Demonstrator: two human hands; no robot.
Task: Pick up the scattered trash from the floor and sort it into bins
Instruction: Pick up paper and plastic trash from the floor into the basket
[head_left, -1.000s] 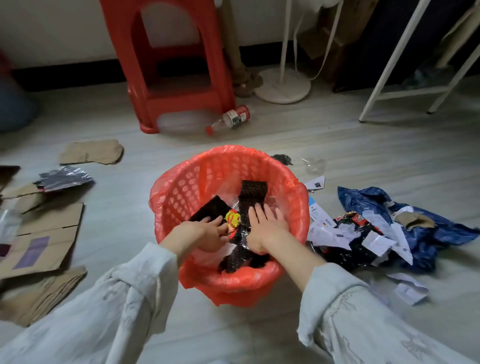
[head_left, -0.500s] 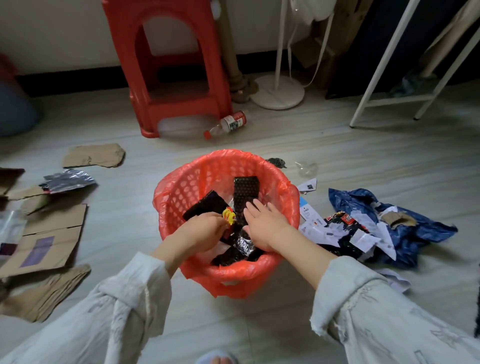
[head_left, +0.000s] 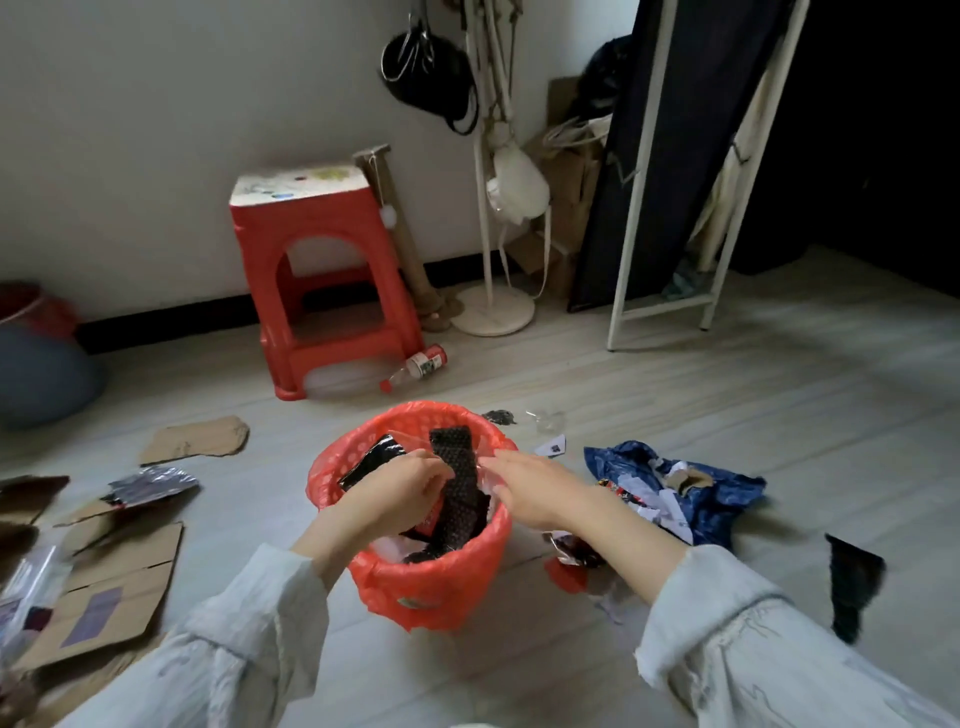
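In red bin (head_left: 431, 587): dotted black wrapper (head_left: 457, 483)

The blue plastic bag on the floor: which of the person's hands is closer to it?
Right. The right hand is over the red basket's rim on the side facing the blue bag; the left hand is over the basket, farther away.

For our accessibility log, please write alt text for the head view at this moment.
Both hands reach over a red bin on the floor: the left hand grips dark wrappers standing in it, and the right hand rests open at the rim. Cardboard pieces lie to the left, a blue bag with paper scraps to the right.
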